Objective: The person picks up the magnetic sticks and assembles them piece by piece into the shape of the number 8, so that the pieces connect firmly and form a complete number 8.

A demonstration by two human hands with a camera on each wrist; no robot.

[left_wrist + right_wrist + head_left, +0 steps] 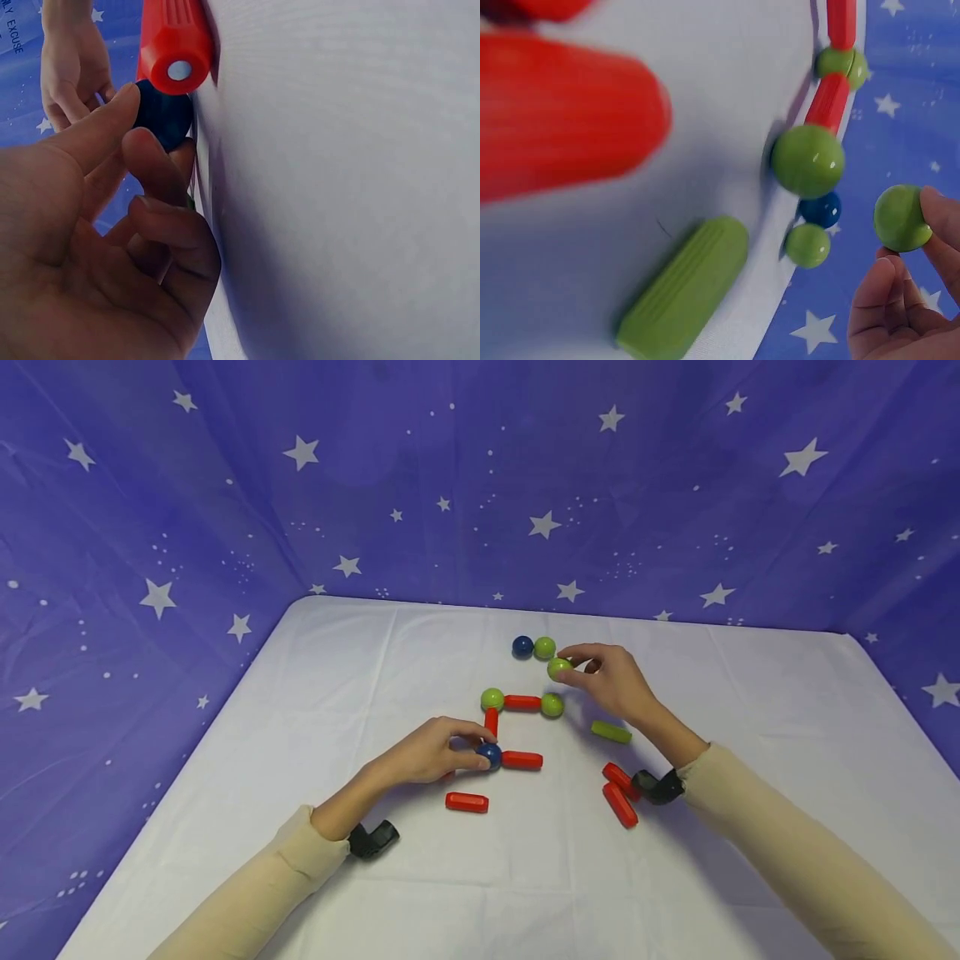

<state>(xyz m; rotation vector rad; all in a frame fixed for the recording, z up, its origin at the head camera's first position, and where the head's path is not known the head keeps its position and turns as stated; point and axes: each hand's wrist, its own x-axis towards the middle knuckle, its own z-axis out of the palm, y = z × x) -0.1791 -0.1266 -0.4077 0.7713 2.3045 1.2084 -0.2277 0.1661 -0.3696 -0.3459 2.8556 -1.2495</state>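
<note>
In the head view, the left hand (438,752) pinches a dark blue ball (491,755) between thumb and fingers, above the white-covered table (420,893); a red rod (522,761) touches this ball. The right hand (615,683), thumb and fingers closed on it, holds a green ball (558,669). In the left wrist view, the blue cloth (19,82) bears the readable word "EXCUSE", with letters before it cut off; a ridged red rod (176,37) shows a pale disc in its end. In the right wrist view, the held green ball is clear of the table, where a grooved green rod (686,289) lies
</note>
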